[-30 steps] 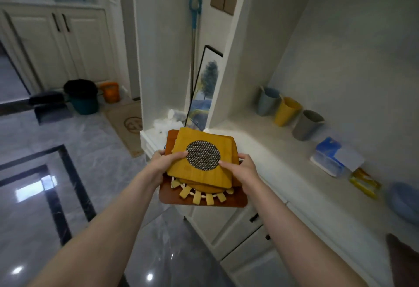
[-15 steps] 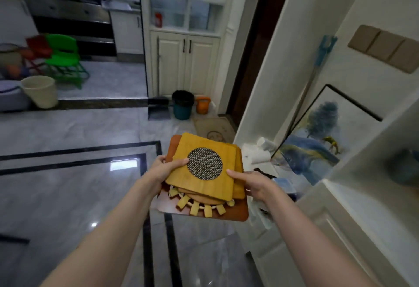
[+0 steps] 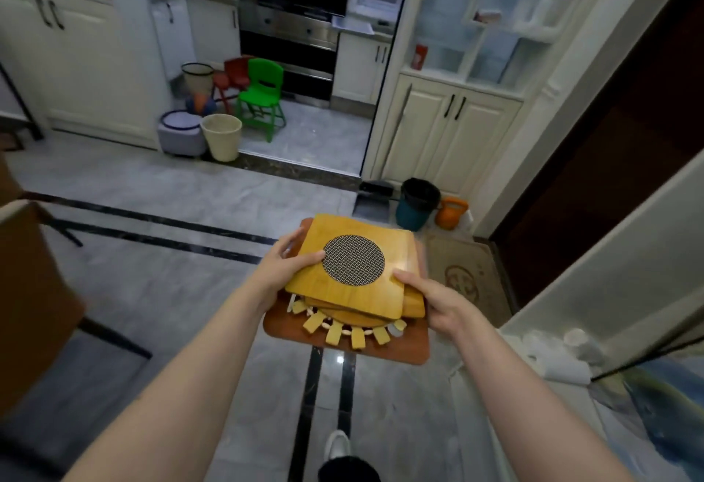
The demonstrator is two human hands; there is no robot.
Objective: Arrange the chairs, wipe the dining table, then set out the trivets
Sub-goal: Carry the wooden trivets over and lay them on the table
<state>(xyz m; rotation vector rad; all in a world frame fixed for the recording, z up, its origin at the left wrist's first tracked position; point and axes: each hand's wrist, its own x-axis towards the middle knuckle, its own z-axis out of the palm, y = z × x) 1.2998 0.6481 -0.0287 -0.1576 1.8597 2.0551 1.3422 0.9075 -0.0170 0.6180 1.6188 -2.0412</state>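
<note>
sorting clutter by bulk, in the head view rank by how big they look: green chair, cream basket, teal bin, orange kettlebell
1. green chair, largest.
2. and 3. cream basket and teal bin look alike, so they stay unranked.
4. orange kettlebell, smallest.
The chair stands farthest back, so its lead is likely real.

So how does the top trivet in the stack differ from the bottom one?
The top trivet is yellow bamboo with a round dark mesh disc in its middle; the bottom trivet is plain reddish-brown. The bottom trivet is wider, jutting out past the top one. Both are flat with rounded corners, carried by left hand and right hand.
</note>
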